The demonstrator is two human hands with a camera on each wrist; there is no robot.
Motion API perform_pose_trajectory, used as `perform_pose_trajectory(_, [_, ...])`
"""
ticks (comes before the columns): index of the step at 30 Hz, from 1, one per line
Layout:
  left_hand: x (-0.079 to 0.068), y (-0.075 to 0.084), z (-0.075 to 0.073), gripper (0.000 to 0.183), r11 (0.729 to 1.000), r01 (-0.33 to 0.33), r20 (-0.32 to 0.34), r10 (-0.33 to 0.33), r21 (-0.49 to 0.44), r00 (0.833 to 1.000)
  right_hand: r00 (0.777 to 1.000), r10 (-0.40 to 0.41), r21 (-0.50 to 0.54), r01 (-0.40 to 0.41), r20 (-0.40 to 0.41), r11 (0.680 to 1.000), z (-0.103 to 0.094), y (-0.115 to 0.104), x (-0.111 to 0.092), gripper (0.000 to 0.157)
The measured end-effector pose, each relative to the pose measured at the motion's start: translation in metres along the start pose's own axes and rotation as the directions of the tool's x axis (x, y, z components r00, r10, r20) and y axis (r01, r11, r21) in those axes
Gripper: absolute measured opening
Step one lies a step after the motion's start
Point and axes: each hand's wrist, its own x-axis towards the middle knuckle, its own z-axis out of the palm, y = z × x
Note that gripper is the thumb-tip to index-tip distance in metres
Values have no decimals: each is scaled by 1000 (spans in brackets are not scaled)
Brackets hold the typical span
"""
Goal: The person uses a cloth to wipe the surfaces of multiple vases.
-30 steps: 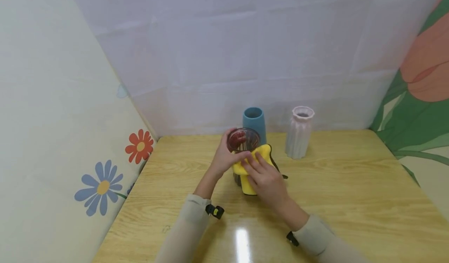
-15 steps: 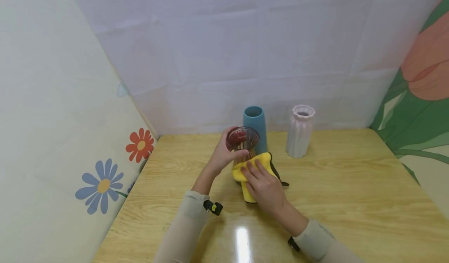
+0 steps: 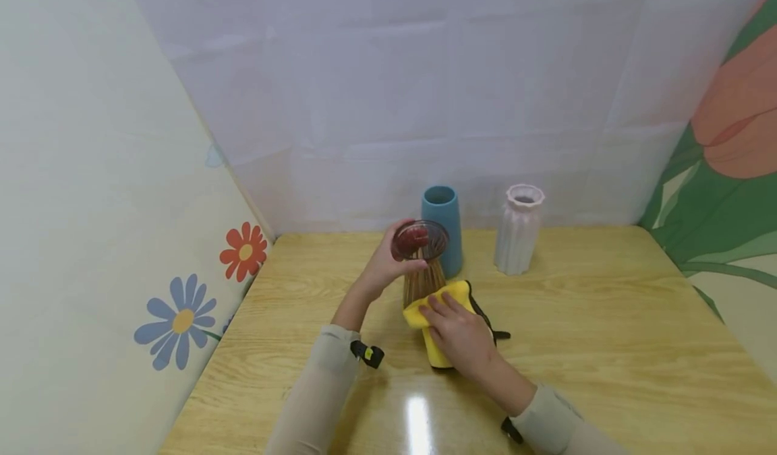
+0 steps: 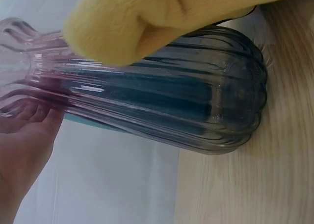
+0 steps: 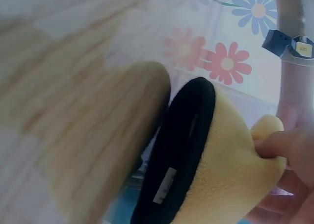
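My left hand [image 3: 384,266] grips a clear, pinkish ribbed glass vase [image 3: 423,276] by its neck, with fingers showing through the glass under the flared rim. Farther down the vase's near side, my right hand [image 3: 463,334] holds a yellow cloth [image 3: 438,354] with dark edging against the glass. In the left wrist view the cloth [image 4: 113,28] lies along the vase [image 4: 171,101], whose base is close to the tabletop. The right wrist view shows the cloth's black border and pale label [image 5: 165,185]. The cloth hides part of the vase's lower body.
Directly behind the glass vase stands a blue vase [image 3: 450,236]. A whitish-pink fluted vase [image 3: 516,239] stands to the right. All are on a wood-grain table [image 3: 607,320], with a white sheet [image 3: 376,104] behind and flower-patterned panels at the sides.
My right hand has slid the cloth down the vase toward its base, uncovering more ribbed glass. My left hand keeps its grip on the neck, almost still.
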Motion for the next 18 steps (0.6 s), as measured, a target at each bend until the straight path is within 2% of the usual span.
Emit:
perform_pose_trajectory(3, [2,-2,-8,114,1000,12,52,-12,-9,999,998,32,35,-34,62,999,-5,0,-1,34])
perform_pose_trajectory(5, [2,-2,-14,116,999,23,92,-20,-28,996,997,46,67,-50,62,997,-11,2,-1,34])
perform_pose_trajectory(7, [2,-3,-20,117,998,29,131,-22,-53,991,999,48,95,-50,18,994,-17,6,-1,36])
perform_pose_trajectory(10, [-1,-3,-26,119,995,36,155,-22,-90,988,995,9,113,3,-101,994,-27,15,3,37])
perform_pose_trajectory(12, [-5,-3,-27,121,994,30,138,-16,-104,990,982,-46,92,64,-182,994,-33,20,8,31])
perform_pose_trajectory(14, [-11,-2,-24,126,996,18,91,-10,-87,996,962,-112,51,128,-249,990,-38,24,14,27])
perform_pose_trajectory(18, [-17,4,-10,127,1000,10,-22,-10,6,1000,910,-225,-51,221,-349,974,-38,29,26,31])
